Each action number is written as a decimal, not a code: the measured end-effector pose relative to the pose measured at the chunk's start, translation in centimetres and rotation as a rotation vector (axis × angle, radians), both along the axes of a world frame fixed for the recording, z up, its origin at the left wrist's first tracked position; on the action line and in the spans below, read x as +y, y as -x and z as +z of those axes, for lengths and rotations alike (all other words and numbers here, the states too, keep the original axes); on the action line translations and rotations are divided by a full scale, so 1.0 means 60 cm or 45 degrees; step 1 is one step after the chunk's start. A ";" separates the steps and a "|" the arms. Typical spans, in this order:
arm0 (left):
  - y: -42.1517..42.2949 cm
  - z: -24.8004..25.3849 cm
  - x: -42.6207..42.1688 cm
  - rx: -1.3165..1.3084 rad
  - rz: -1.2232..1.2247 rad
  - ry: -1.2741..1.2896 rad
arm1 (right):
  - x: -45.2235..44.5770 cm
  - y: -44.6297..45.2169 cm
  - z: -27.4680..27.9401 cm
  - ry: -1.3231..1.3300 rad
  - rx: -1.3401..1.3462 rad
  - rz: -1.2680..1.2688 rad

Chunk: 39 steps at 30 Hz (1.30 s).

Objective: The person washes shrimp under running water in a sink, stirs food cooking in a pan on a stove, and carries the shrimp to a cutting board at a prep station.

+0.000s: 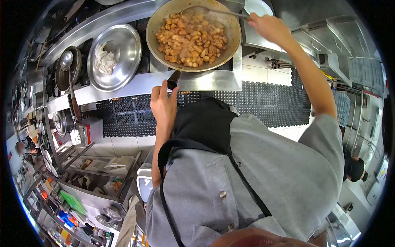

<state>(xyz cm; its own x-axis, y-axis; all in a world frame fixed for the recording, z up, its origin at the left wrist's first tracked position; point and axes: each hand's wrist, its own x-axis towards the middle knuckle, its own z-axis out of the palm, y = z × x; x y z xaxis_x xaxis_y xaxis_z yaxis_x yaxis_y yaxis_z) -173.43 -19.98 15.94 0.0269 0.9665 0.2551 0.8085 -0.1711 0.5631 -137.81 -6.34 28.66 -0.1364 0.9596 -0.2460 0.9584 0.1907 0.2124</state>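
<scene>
A large, deep frying pan (153,37) sits on the stove at the top, holding browned, diced meat (193,39) with some steam over it. My left hand (163,106) is closed on the pan's dark handle (174,79), thumb on one side and fingers on the other. In my right hand (269,29) is the end of a long metal cooking spoon (230,13). The spoon's head lies at the far side of the pan, partly in the meat; its exact shape is blurred by steam. Left of the pan lies a round steel lid (129,61) bearing a crumpled white cloth (105,59).
A smaller pan (61,78) with a ladle (66,61) across it stands farther left on the stove. At the upper right is a white plate (258,7). Black rubber matting (123,119) covers the floor before the stove. Another person (354,168) is at the far right.
</scene>
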 end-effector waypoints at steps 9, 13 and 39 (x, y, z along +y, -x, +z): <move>0.009 -0.013 0.006 0.018 0.027 0.022 | 0.165 -0.058 -0.266 0.246 0.328 0.143; 0.013 -0.016 0.010 -0.036 0.045 -0.023 | 0.094 0.007 -0.230 0.489 0.679 -0.042; -0.015 -0.022 0.006 -0.013 -0.183 -0.035 | -0.278 0.074 0.005 -0.182 0.117 -0.061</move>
<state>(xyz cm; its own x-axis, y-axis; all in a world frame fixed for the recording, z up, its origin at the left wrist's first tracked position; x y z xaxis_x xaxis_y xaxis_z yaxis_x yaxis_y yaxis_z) -172.52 -19.64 14.62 0.1618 0.9454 0.2827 0.7686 -0.3005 0.5647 -142.27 -23.00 28.98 -0.1051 0.9899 -0.0954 0.9823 0.1183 0.1454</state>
